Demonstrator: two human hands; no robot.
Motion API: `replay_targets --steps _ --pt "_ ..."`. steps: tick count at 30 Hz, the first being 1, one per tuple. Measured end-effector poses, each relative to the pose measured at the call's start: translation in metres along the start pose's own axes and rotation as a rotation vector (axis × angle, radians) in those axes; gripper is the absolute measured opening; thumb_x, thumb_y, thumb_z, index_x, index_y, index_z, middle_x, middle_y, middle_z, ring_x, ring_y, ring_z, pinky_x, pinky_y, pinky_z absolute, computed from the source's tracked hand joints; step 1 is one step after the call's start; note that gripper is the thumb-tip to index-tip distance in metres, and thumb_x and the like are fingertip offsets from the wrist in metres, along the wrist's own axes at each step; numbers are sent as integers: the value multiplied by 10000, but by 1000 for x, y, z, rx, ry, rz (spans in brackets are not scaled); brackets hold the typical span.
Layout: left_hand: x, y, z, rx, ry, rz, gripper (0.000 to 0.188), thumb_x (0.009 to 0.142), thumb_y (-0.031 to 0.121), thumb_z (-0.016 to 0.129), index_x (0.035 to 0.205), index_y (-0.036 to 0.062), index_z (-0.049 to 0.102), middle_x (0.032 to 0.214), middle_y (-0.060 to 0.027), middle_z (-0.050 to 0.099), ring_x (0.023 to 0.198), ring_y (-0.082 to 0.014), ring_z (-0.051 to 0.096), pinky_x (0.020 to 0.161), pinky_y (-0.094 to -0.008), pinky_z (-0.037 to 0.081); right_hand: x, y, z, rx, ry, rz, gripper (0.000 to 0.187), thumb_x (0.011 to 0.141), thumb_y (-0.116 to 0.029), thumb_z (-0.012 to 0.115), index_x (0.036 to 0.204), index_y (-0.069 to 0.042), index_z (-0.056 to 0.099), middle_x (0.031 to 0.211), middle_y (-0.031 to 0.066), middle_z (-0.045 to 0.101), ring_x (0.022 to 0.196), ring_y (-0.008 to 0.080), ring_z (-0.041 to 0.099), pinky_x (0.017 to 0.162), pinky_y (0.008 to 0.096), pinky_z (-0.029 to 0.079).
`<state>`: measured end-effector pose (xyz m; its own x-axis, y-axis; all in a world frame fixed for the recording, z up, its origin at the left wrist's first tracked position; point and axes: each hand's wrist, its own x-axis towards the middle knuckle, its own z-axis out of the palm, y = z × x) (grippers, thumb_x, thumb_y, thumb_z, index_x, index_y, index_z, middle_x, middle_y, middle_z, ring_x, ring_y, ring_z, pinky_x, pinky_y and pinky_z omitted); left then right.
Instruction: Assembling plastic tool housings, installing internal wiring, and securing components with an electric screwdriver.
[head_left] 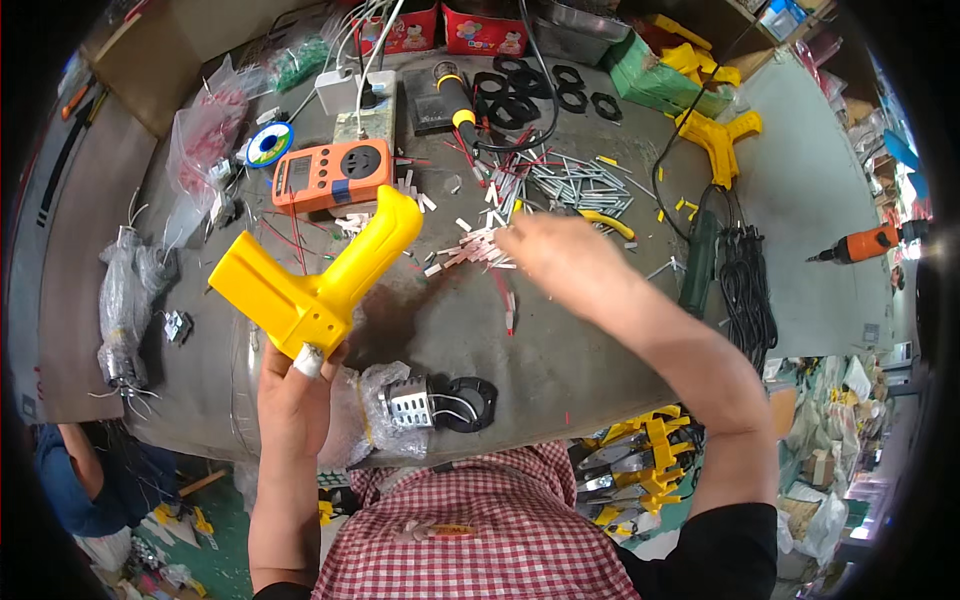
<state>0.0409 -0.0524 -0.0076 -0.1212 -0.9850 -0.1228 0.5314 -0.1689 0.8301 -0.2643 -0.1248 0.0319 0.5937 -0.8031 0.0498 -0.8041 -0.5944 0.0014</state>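
Note:
My left hand (298, 400) grips a yellow plastic gun-shaped housing (318, 300) by its lower end, raised above the table. White tape wraps the thumb. Over the middle of the table, my right hand (560, 255) is curled with its fingertips at a pile of small pale sleeve-like pieces (472, 248); whatever is between those fingers is hidden. A hand tool with yellow handles (608, 222) lies just beyond it, partly covered. Behind that is a heap of metal screws or pins (580, 185). Nearer me rests a perforated metal heating part (410, 403) with a black ring and white wires.
An orange multimeter (335, 175), a solder spool (268, 145) and a soldering iron (455, 100) lie at the back. Black rings (515, 90) sit beyond. Another yellow housing (718, 140), a black cable bundle (748, 295) and an orange screwdriver (865, 243) are at right. Bubble-wrapped parts (125, 300) lie left.

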Motion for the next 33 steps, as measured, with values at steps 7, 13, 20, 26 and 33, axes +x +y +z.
replay_targets --steps 7,13,20,26,33 --pt "2 -2 17 -29 130 -20 536 848 105 635 1326 78 394 1260 -99 538 1152 -250 544 938 -402 468 -46 21 22 31 -59 35 108 778 -72 538 872 -27 568 955 108 555 936 283 584 771 393 499" --pt "11 -5 26 -12 122 -41 614 862 126 621 1392 86 313 1312 -92 496 1160 -247 538 916 -384 489 -6 39 24 41 305 264 196 744 12 557 935 -24 533 882 165 572 847 349 582 724 424 488" --pt "9 -2 25 41 107 -81 649 867 7 586 1404 15 222 1269 -144 524 1151 -236 545 946 -359 465 9 -48 -28 335 450 -16 293 702 -24 634 995 -41 635 876 110 561 816 280 583 730 369 493" --pt "5 1 37 115 -36 -6 703 856 -22 591 1425 -23 178 1277 -169 513 1180 -237 522 989 -365 429 22 -76 -36 165 336 -192 304 729 -77 556 1011 23 607 868 82 537 868 231 546 724 335 470" --pt "2 -5 37 298 -239 88 594 848 -22 594 1363 35 305 1294 -99 491 1197 -202 497 1014 -360 387 5 -88 -32 328 479 -228 298 708 -37 598 1001 18 595 966 120 585 840 263 598 700 367 506"
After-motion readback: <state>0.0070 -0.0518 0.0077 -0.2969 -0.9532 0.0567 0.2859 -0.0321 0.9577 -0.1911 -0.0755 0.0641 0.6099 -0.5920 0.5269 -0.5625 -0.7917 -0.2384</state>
